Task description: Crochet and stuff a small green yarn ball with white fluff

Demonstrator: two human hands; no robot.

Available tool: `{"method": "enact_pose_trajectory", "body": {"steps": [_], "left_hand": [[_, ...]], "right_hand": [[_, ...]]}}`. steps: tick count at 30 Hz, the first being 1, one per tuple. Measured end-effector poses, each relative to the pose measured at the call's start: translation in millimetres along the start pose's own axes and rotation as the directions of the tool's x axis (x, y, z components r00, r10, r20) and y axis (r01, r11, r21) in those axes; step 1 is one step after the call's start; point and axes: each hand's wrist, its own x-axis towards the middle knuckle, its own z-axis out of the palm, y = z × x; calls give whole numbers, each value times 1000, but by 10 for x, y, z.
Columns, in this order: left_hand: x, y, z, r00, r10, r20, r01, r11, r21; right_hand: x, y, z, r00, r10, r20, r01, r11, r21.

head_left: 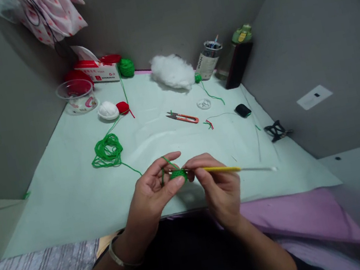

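Currently both hands meet at the lower centre of the frame, over the near part of the pale green worktop (73,199). Left hand (148,195): thumb and fingers pinching a small green crochet piece (178,176), index finger extended with a strand of green yarn running over it; light-coloured bracelet (115,255) on the wrist. Right hand (221,188): thumb and fingers pressed together on a yellow-handled hook (222,169), its metal shaft sticking out to the right, other end at the green piece; exact stitch contact too small to tell. Loose coil of green yarn (108,150) lies left of centre, strand leading toward the left hand. Above it, white ball (108,110) touching or just beside a red yarn ball (123,107), can't tell which. Mid-frame: orange-handled snips (187,117), small clear disc (204,104), red and green yarn scraps (210,124), black rounded object (243,111). Black clip-like item (278,130) near the right edge of the worktop. Upper left: clear plastic tub (87,104), red-and-white tissue box (100,73), green yarn ball (126,68) just beside the box. Upper centre: white fluffy stuffing (172,71), small green ball (198,78) near its right end. Upper right: labelled can (207,63), green-topped bottle (242,34).
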Motion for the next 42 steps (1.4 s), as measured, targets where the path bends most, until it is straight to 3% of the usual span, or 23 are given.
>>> {"method": "enact_pose_trajectory", "body": {"steps": [2,5,7,10,12,16,22,28,33,38,40,42], "left_hand": [[9,-11,3,1000,1,-12,-1,999,-39],[36,4,0,987,-151,52,159,966,-203],[57,31,-10,968,-235,93,252,921,-297],[68,59,-15,981,-182,60,192,935,-299],[52,49,-5,993,-111,31,115,975,-192],[-2,-4,4,999,-43,23,43,999,-1],[-6,11,-48,999,-28,17,27,999,46],[7,43,-84,1000,13,20,-15,996,91],[7,26,-113,997,75,36,-82,971,227],[8,8,-119,985,167,33,-168,921,353],[6,6,-124,983,180,25,-176,916,361],[5,7,-132,988,153,26,-152,928,341]], "right_hand": [[-50,19,-25,983,-171,66,179,970,-165],[-81,33,-70,938,-306,163,343,889,-304],[-57,18,-85,971,-226,72,237,943,-234],[10,-22,-67,997,-15,-71,18,999,44],[40,-34,-40,998,54,-40,-47,987,153],[45,-8,-22,990,142,21,-144,975,171],[82,15,-47,954,296,51,-287,851,440],[86,-6,-62,959,272,76,-278,861,425],[58,-6,-72,973,217,80,-231,891,390],[-4,-40,-85,994,71,85,-87,976,202],[-24,-51,-86,996,-11,88,-5,984,179],[-27,-49,-80,997,-7,70,-8,977,211]]}}
